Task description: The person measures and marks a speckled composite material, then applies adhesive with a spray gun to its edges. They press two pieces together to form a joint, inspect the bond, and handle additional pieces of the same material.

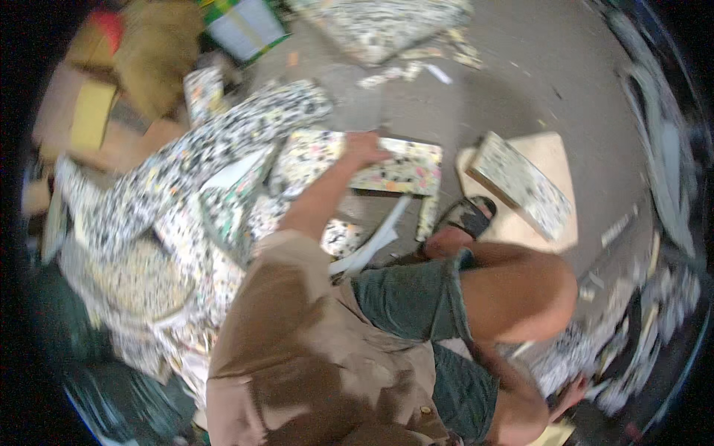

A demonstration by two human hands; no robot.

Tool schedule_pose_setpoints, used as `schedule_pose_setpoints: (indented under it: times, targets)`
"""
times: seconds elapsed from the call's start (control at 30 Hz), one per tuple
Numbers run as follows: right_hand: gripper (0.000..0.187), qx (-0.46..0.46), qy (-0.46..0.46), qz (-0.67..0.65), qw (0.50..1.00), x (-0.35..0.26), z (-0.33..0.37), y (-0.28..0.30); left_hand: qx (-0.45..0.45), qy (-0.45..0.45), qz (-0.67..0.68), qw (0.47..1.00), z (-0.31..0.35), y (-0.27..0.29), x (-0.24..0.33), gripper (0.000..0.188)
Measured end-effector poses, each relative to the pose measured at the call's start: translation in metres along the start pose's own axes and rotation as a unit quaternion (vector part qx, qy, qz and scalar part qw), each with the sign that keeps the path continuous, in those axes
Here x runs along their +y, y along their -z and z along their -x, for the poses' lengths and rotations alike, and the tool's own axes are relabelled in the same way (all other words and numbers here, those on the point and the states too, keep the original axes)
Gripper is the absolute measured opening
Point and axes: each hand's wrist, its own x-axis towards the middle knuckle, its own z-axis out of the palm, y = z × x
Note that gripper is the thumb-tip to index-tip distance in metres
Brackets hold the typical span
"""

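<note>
My left hand (364, 150) reaches out and is closed over the upper edge of a speckled foam slab (405, 165), white with black, yellow and pink flecks. Its fingertips are blurred. To the right, a second speckled foam block (520, 186) lies tilted across a pale board (554, 152) on the floor. Strips of white sheet (372, 245) curl below the slab. Beyond my lower knee, at the bottom right, shows a blurred bit of bare skin (573, 394); whether it is my right hand or a foot, I cannot tell.
Speckled foam offcuts (223, 134) pile up on the left. A large foam slab (387, 22) lies at the top. Brown cardboard (156, 59) and a green-and-white package (245, 30) stand at the upper left. My sandalled foot (472, 214) rests beside the board; scraps (625, 349) lie right.
</note>
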Motion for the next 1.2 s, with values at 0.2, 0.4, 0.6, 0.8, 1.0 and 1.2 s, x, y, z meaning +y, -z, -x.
schedule_pose_setpoints:
  times: [0.2, 0.4, 0.6, 0.8, 1.0, 1.2]
  targets:
    - [0.041, -0.062, 0.088, 0.068, 0.992, -0.131, 0.005, 0.027, 0.012, -0.176, -0.051, 0.983, 0.044, 0.045, 0.001, 0.074]
    - [0.036, -0.125, 0.268, 0.035, 0.955, -0.285, 0.045, -0.045, 0.032, -0.141, 0.146, 0.979, 0.124, 0.121, 0.000, 0.055]
    - [0.058, -0.299, 0.252, -0.079, 0.917, -0.369, 0.102, -0.220, 0.072, -0.253, 0.179, 0.948, 0.116, 0.175, 0.084, 0.057]
    - [0.086, -0.272, 0.257, -0.277, 0.885, -0.389, 0.127, -0.337, -0.037, -0.353, 0.072, 0.932, 0.067, 0.172, 0.232, 0.052]
    - [0.053, -0.203, 0.058, -0.356, 0.910, -0.318, 0.071, -0.351, -0.146, -0.407, -0.018, 0.901, -0.006, 0.118, 0.346, 0.059]
    - [0.052, -0.159, -0.037, -0.252, 0.954, -0.251, 0.023, -0.372, -0.272, -0.304, -0.054, 0.911, -0.058, 0.059, 0.401, 0.054]
